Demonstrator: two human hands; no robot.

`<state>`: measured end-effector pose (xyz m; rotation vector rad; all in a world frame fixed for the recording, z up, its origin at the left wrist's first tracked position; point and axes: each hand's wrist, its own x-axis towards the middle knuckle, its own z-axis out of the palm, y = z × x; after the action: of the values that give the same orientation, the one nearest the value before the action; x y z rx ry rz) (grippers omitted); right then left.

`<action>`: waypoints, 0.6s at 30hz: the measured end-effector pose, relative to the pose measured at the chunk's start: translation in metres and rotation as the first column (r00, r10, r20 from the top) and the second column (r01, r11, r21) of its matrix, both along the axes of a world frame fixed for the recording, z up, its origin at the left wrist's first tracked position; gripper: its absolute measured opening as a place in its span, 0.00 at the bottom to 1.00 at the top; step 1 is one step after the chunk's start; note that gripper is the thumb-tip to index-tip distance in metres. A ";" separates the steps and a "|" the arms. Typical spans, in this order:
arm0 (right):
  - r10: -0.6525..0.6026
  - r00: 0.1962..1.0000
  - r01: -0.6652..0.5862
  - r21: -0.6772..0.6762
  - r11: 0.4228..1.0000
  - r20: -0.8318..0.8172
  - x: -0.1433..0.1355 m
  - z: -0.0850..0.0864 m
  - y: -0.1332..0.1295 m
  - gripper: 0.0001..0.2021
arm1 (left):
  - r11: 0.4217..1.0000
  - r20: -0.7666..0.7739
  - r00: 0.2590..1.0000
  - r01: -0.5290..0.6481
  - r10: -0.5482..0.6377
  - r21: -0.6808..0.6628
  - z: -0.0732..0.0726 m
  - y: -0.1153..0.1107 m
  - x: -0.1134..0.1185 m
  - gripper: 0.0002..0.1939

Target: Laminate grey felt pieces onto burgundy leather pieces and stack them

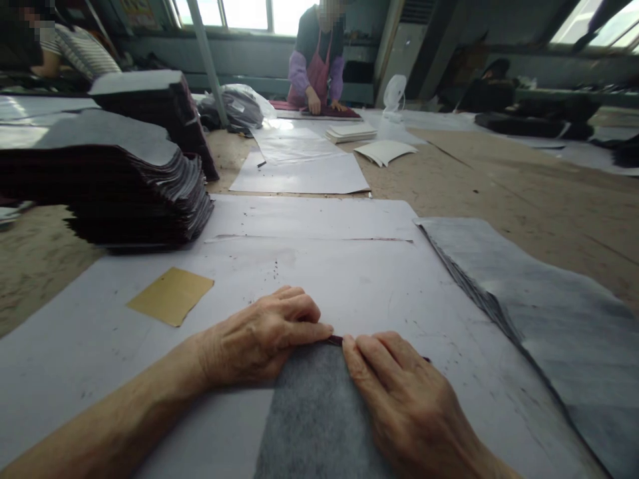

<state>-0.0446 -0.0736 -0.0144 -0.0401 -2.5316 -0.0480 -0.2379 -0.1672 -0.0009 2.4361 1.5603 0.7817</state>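
Note:
A grey piece of fabric (317, 412) lies in front of me, its far edge folded over into a narrow dark maroon strip. My left hand (264, 332) is closed at the left end of that fold, with thumb and fingers pressed on the edge. My right hand (409, 392) lies over the fabric's right side, its fingers bent together and pinching the fold. A short length of the maroon edge shows between the two hands. Under the fabric is a white sheet (309, 266). The fingertips' undersides are hidden.
A tall stack of dark fabric pieces (150, 193) stands at left, with another stack (184, 120) behind. A yellow card (172, 296) lies near my left hand. Layered grey fabric (559, 319) lies at right. Across the table, a person (317, 66) handles maroon fabric beside a small fan (394, 96).

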 end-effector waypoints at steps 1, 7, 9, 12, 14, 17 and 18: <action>0.002 1.000 -0.002 -0.007 1.000 -0.011 0.000 0.000 0.001 0.16 | 1.000 0.028 1.000 0.001 -0.001 -0.009 0.000 -0.002 -0.003 0.19; -0.007 1.000 0.007 -0.015 1.000 0.010 -0.003 0.001 0.002 0.18 | 0.999 0.011 0.999 -0.041 0.041 0.005 0.000 -0.009 -0.011 0.21; -0.018 0.999 0.018 0.017 1.000 0.043 -0.003 0.002 0.002 0.19 | 0.999 -0.048 0.998 -0.038 0.039 0.013 -0.001 -0.010 -0.011 0.20; -0.029 0.994 0.022 0.070 0.997 0.102 -0.002 0.004 0.002 0.19 | 0.999 -0.102 0.994 -0.023 0.025 0.027 -0.003 -0.010 -0.010 0.19; -0.033 0.991 0.018 0.115 0.993 0.129 -0.003 0.006 0.001 0.19 | 0.999 -0.124 0.992 -0.020 0.024 0.030 -0.004 -0.010 -0.010 0.18; -0.051 0.989 0.027 0.173 0.985 0.136 -0.010 0.011 -0.003 0.19 | 0.999 -0.147 0.989 -0.029 0.033 0.032 -0.003 -0.010 -0.008 0.16; -0.042 0.991 0.021 0.166 0.986 0.126 -0.013 0.011 -0.004 0.19 | 0.999 -0.149 0.988 -0.026 0.031 0.035 -0.002 -0.010 -0.007 0.16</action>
<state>-0.0576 -0.0776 -0.0029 -0.0115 -2.6471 -0.2807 -0.2449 -0.1768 -0.0029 2.5550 1.6490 0.6474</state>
